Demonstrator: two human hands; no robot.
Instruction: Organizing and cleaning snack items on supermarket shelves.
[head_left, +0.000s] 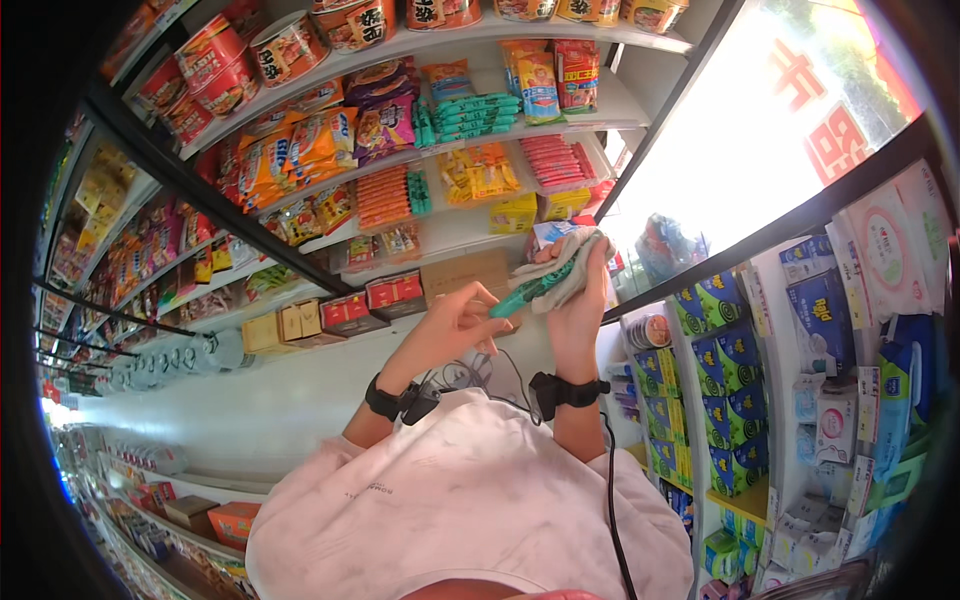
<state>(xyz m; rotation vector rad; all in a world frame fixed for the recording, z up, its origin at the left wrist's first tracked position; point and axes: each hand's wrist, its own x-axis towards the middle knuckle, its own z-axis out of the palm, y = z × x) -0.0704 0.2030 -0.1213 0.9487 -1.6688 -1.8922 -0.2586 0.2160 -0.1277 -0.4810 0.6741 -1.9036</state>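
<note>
The right hand (pixel 582 318) grasps a bunched grey-white cloth (pixel 545 268) with a slim, shiny green plastic packet (pixel 518 298) lying against it, the packet's free end pointing toward 8 o'clock. At the right hand's 9 o'clock, the left hand (pixel 448 325) has its fingers bent around that end; whether they pinch it, I cannot tell. The packet would likely handle best steadied lightly at its tip, with the cloth backing its length and no hard squeeze. Farther off, around 9 o'clock, stand small red cardboard boxes (pixel 350 315), contents unclear. Beyond, at 12 o'clock, a clear plastic tray (pixel 594 180) holds pink-red stick packets (pixel 553 158); farthest, at 11, are round red-and-orange noodle tubs (pixel 352 25), insides hidden.
</note>
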